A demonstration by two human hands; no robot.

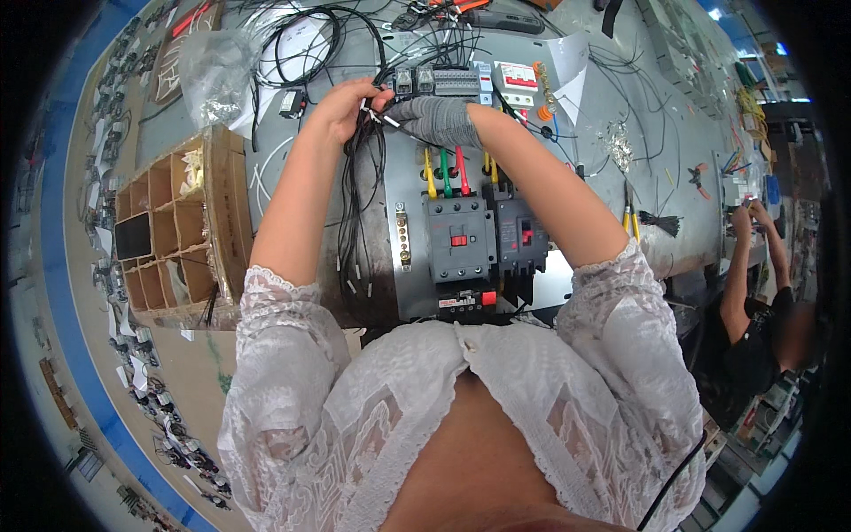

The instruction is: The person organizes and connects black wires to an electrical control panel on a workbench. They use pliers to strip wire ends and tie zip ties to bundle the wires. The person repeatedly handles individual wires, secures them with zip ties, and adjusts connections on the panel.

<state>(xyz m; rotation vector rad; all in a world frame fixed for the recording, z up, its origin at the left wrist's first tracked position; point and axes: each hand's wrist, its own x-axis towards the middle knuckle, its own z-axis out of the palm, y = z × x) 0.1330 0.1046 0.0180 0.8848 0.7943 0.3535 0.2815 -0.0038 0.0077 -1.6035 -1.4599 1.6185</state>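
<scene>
My bare left hand (351, 106) is closed on a bundle of thin black wires (356, 195) with white end tags. The bundle hangs down over the near edge of a grey metal mounting plate (403, 186). Close beside it, my right hand (434, 122), in a grey glove, has its fingers pressed together at a black wire from the same bundle; its fingertips are partly hidden. Just beyond both hands stands a row of grey terminal blocks and relays (452, 82). Nearer to me sit a grey contactor (459, 238) and a dark circuit breaker (521, 232), with yellow, green and red leads above them.
A divided cardboard box (229, 222) stands at the left. A clear plastic bag (217, 80), coiled black cable (306, 40) and a power tool (505, 21) lie farther back. Red-handled pliers (700, 180) and small metal parts (618, 146) are on the right. Another person (753, 328) works at far right.
</scene>
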